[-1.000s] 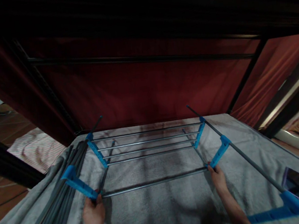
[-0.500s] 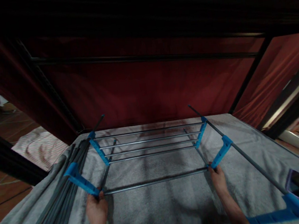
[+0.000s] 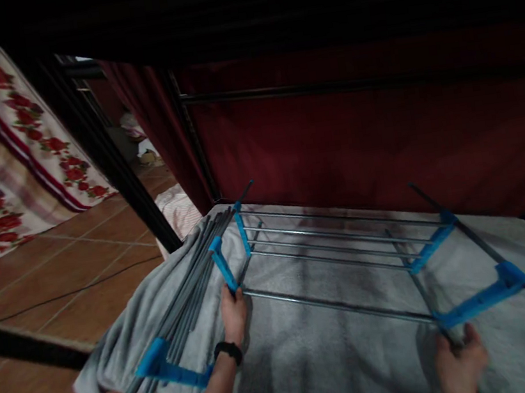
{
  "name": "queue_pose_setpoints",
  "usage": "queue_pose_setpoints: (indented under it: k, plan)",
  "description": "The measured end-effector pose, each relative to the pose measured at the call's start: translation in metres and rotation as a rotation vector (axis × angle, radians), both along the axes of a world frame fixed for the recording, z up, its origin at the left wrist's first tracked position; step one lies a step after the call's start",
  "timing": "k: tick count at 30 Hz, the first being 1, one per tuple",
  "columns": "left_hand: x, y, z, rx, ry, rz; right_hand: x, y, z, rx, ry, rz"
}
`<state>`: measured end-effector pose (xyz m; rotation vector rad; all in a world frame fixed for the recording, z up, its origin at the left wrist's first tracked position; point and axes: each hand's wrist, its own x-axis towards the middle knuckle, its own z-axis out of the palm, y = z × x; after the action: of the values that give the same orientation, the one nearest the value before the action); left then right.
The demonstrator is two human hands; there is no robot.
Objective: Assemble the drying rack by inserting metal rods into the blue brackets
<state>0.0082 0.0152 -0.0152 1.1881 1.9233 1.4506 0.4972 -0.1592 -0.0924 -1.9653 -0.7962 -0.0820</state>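
A rack frame of grey metal tubes [image 3: 335,306] and blue plastic brackets [image 3: 473,304] lies on a grey blanket. My left hand [image 3: 234,317], with a black band on its wrist, is closed around the lower end of a blue bracket [image 3: 223,267] where a cross tube joins it. On the other side, my right hand [image 3: 461,363] has thumb and fingers on either side of a side tube [image 3: 420,288], just below the near right bracket. Several thin cross tubes [image 3: 330,236] span the far part. Another blue bracket [image 3: 174,370] rises beside my left forearm.
A bundle of loose grey tubes [image 3: 191,283] lies along the left side of the blanket [image 3: 313,357]. Black bed posts [image 3: 105,146] and a dark red curtain [image 3: 333,142] enclose the space. A cable [image 3: 85,287] crosses the tiled floor [image 3: 48,373].
The view has swung to the left, showing more floor and a flowered cloth. My right hand has moved off the bracket joint and a little nearer along the side tube. My left hand keeps its hold.
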Motion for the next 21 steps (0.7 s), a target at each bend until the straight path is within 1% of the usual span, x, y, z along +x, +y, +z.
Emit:
queue_pose_setpoints:
  k: [1, 2, 3, 5, 6, 7, 8, 10, 12, 14, 17, 19, 21]
  plan:
    - [0.000, -0.004, -0.001, 0.017, -0.012, 0.008, -0.008, -0.005, -0.008, -0.004, -0.035, -0.010]
    - [0.000, -0.008, -0.003, 0.033, -0.023, 0.017, -0.015, -0.010, -0.016, -0.015, -0.060, 0.030]
    - [0.000, -0.012, -0.004, 0.048, -0.034, 0.031, -0.022, -0.013, -0.023, -0.024, -0.081, 0.092]
    - [0.000, -0.019, -0.003, 0.062, -0.041, 0.059, -0.034, -0.015, -0.033, -0.070, -0.097, 0.276]
    - [0.001, -0.021, -0.001, 0.056, -0.032, 0.084, -0.038, -0.015, -0.036, -0.098, -0.101, 0.349]
    - [0.001, -0.023, 0.001, 0.048, -0.018, 0.117, -0.042, -0.013, -0.037, -0.126, -0.106, 0.395]
    - [0.003, -0.024, 0.005, 0.042, -0.006, 0.152, -0.046, -0.011, -0.037, -0.153, -0.116, 0.416]
    - [0.007, -0.027, 0.013, 0.059, 0.015, 0.210, -0.052, -0.008, -0.035, -0.193, -0.157, 0.403]
    - [0.015, -0.030, 0.020, 0.108, 0.025, 0.222, -0.057, -0.007, -0.033, -0.228, -0.212, 0.385]
    - [0.028, -0.036, 0.028, 0.175, 0.024, 0.169, -0.059, -0.008, -0.032, -0.262, -0.246, 0.394]
    - [0.057, -0.044, 0.045, 0.295, 0.007, 0.008, -0.062, -0.010, -0.033, -0.285, -0.261, 0.390]
    - [0.081, -0.043, 0.063, 0.392, 0.013, -0.095, -0.064, -0.011, -0.032, -0.287, -0.263, 0.389]
    - [0.105, -0.034, 0.091, 0.504, 0.038, -0.171, -0.065, -0.011, -0.031, -0.286, -0.262, 0.390]
